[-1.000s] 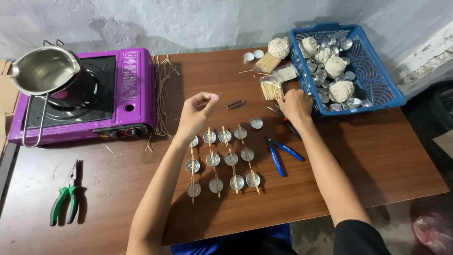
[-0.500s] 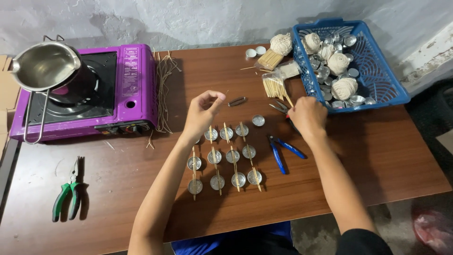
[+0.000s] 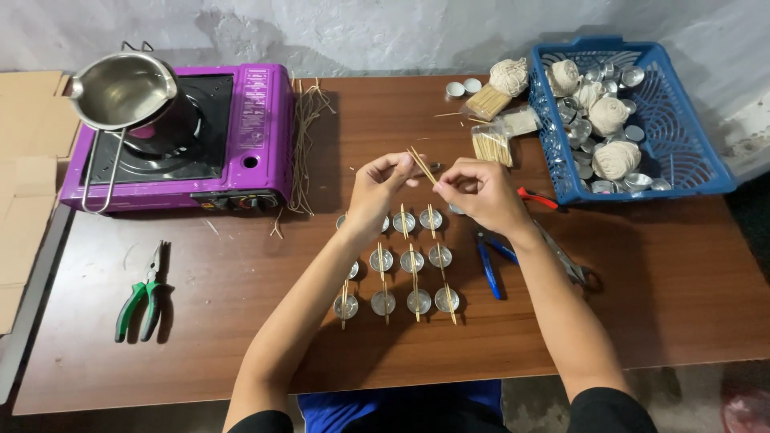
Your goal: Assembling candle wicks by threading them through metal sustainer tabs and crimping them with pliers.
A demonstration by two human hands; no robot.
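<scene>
Both hands (image 3: 433, 188) pinch sticks (image 3: 420, 164) above metal cups (image 3: 411, 261), blue pliers (image 3: 489, 261) beside

Brown wooden desk (image 3: 642, 305) against rough, patchy whitewashed wall (image 3: 361, 32). Flattened cardboard (image 3: 24, 160) at desk's left edge. Grey concrete floor (image 3: 698, 385) at lower right. Soft, even light.

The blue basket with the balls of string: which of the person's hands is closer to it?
Right. The right hand is raised over the table just left of the blue basket; the left hand is farther left, beyond the right hand, both pinching thin wooden sticks.
</scene>
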